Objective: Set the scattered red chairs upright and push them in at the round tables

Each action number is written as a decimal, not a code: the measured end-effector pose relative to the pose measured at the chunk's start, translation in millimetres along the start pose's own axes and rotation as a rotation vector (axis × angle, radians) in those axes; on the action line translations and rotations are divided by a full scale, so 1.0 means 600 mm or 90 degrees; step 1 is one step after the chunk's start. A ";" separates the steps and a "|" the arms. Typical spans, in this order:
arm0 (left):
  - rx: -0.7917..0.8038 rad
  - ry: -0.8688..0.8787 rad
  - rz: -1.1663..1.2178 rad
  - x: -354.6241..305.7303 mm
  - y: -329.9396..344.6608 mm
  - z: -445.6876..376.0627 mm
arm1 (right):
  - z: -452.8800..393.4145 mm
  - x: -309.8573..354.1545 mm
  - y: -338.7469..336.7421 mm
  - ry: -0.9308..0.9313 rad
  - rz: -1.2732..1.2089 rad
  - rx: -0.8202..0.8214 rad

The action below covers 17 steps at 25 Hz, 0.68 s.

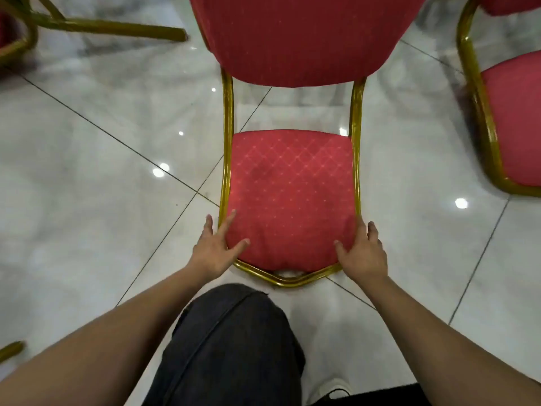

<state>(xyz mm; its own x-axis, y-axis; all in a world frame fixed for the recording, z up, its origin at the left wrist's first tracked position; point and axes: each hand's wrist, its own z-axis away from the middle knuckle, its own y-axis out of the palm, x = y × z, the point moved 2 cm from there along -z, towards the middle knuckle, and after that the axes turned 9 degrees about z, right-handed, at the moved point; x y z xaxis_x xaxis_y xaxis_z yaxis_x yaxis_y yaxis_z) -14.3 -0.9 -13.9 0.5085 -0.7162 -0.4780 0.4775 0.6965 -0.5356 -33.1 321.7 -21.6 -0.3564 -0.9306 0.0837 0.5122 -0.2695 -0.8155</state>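
A red chair [289, 186] with a gold metal frame stands in the middle of the head view, its diamond-patterned seat facing me and its backrest rising at the top. My left hand [212, 247] rests with straight, spread fingers on the seat's front left corner. My right hand [363, 253] lies against the front right corner, thumb on the cushion and fingers along the frame tube. Neither hand's fingers are curled round anything.
A second red chair [512, 127] with a gold frame is close on the right. Gold legs of another chair [102, 24] cross the top left, and a gold leg tip [11, 350] shows at the bottom left. My knee in dark trousers [234, 347] is below the seat. The floor is glossy white tile.
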 end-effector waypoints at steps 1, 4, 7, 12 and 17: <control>0.013 -0.025 0.038 0.012 0.010 -0.008 | -0.009 -0.003 0.016 0.011 0.001 0.020; 0.070 -0.055 0.084 0.050 0.036 -0.038 | -0.033 -0.014 0.050 0.069 -0.055 0.129; 0.077 -0.055 0.175 0.083 0.055 -0.068 | -0.042 -0.024 0.064 0.043 -0.170 0.148; 0.033 -0.120 0.466 0.058 0.051 -0.067 | -0.045 -0.053 0.085 0.134 -0.212 0.128; 0.026 -0.164 0.560 0.055 0.044 -0.075 | -0.036 -0.036 0.098 0.081 -0.498 0.125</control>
<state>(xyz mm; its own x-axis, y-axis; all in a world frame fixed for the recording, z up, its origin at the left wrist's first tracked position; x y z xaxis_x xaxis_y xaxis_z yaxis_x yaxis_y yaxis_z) -17.1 -8.2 -75.2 0.8422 0.1013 -0.5296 -0.1349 0.9906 -0.0249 -12.3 331.4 -83.6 -0.7479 -0.4230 0.5116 0.2014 -0.8789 -0.4323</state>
